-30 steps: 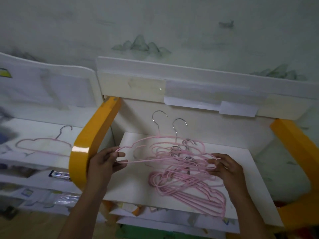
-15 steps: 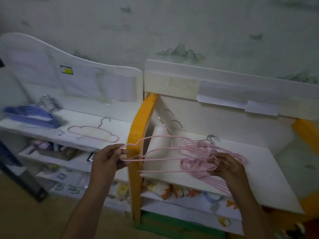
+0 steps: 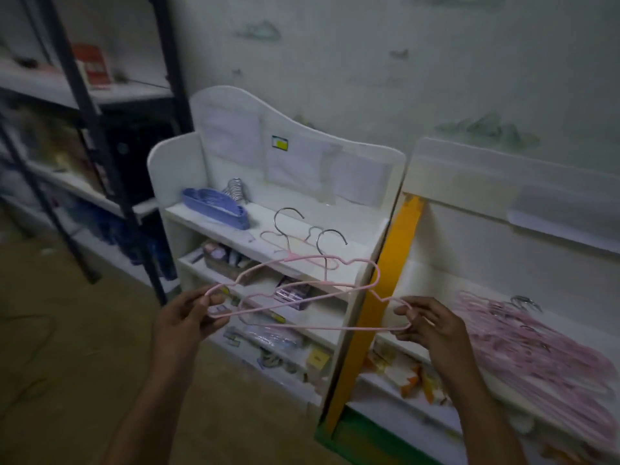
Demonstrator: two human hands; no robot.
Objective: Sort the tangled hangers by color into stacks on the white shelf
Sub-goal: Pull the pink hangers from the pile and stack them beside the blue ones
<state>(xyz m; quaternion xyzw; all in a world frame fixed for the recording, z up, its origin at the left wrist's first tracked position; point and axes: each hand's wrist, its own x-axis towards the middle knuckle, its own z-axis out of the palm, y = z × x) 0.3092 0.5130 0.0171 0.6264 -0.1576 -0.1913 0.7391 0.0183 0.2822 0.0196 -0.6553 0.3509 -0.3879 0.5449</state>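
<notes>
At frame center, my left hand (image 3: 188, 317) and right hand (image 3: 432, 325) pinch opposite ends of 2 pink hangers (image 3: 302, 297) before the white shelf (image 3: 375, 236).

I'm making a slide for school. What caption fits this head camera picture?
Both hands, left and right, hold two pink hangers before the white shelf.

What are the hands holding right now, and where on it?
Two pink hangers: the left hand pinches their left shoulder ends, the right hand pinches the right end of the lower one.
</notes>
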